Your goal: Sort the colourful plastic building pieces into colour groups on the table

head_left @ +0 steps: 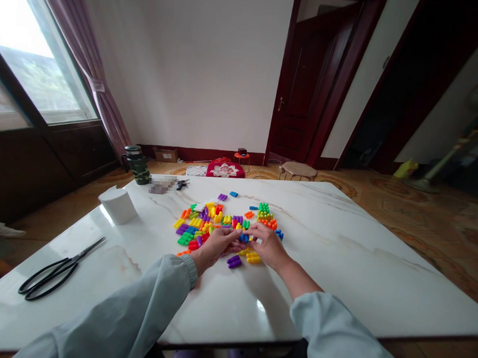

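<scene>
My left hand (215,247) and my right hand (268,245) meet over the white marble table (339,259), both pinching a small blue plastic block (244,237) between their fingertips. A spread of small coloured plastic blocks (213,220) lies just beyond the hands, in yellow, orange, green, purple and red. A purple block (233,261) and a yellow block (253,258) sit under my wrists. A green and orange cluster (266,214) lies past my right hand.
Black scissors (58,270) lie near the left front edge. A white paper roll (118,204) stands at the left, a camouflage flask (137,164) at the far left corner. Keys (181,184) rest near the far edge. A stool (297,170) stands on the floor beyond.
</scene>
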`<state>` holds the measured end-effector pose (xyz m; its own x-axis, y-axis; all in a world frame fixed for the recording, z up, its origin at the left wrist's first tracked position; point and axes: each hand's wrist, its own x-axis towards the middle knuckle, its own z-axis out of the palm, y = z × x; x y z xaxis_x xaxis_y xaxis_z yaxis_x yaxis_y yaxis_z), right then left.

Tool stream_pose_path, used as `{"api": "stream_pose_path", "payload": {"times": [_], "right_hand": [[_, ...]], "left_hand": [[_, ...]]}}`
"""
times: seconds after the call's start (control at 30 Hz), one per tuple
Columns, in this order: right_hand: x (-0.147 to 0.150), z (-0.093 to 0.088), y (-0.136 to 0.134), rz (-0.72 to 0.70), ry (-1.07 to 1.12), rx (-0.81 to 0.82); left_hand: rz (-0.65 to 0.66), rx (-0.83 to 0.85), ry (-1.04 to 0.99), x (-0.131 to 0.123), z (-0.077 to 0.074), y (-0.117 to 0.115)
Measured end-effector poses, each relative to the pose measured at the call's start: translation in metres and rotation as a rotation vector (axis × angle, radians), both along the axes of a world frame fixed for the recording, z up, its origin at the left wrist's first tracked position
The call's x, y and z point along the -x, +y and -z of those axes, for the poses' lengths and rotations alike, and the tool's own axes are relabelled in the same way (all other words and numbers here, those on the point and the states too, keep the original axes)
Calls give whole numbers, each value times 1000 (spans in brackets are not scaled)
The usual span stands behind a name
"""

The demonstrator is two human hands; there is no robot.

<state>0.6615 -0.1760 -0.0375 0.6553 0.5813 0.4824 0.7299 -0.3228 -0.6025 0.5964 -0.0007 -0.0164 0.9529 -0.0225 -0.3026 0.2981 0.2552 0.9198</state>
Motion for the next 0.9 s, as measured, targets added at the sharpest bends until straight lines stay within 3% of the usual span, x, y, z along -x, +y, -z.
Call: {"api": "stream_pose_path", "payload": {"times": [0.33, 0.53, 0.73, 0.8, 0.9], "right_hand": [[16, -19, 6, 77, 65, -42], [15, -17, 8, 105, 93, -84], [11, -18, 8, 124, 165, -119], [4, -19, -1, 221, 149, -171], [-14, -15, -25, 483, 76, -223]], "left_hand": [[18, -120, -23, -1, 5, -2], [25, -347, -138, -1, 2, -1], [35, -393, -166, -1, 2, -1], [2, -389, -164, -3, 3, 4], [-135, -379, -151, -6, 5, 20]]}}
